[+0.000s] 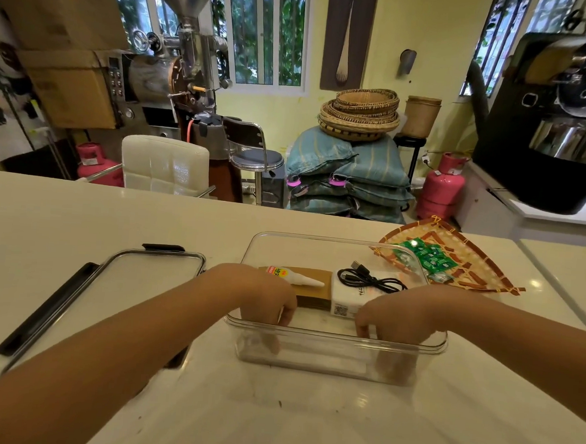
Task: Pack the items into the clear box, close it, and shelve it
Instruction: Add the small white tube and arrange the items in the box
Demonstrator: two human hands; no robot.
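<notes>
The clear box point(321, 247) stands open on the white counter in front of me. Inside lie a brown flat pack point(314, 291), a white glue bottle point(298, 278) on top of it, a white box point(347, 299) and a coiled black USB cable point(367, 278). My left hand point(263, 297) is hooked over the box's near rim on the left, fingers reaching down inside. On the right of that same rim my right hand point(402, 314) grips the same way. The clear lid point(116, 279) with black clips lies flat to the left of the box.
A woven fan-shaped tray point(470, 270) with several green packets point(426, 255) sits behind the box on the right. Beyond the counter's far edge stand a white chair point(164, 166), a stool, stacked sacks, pink gas cylinders and roasting machines.
</notes>
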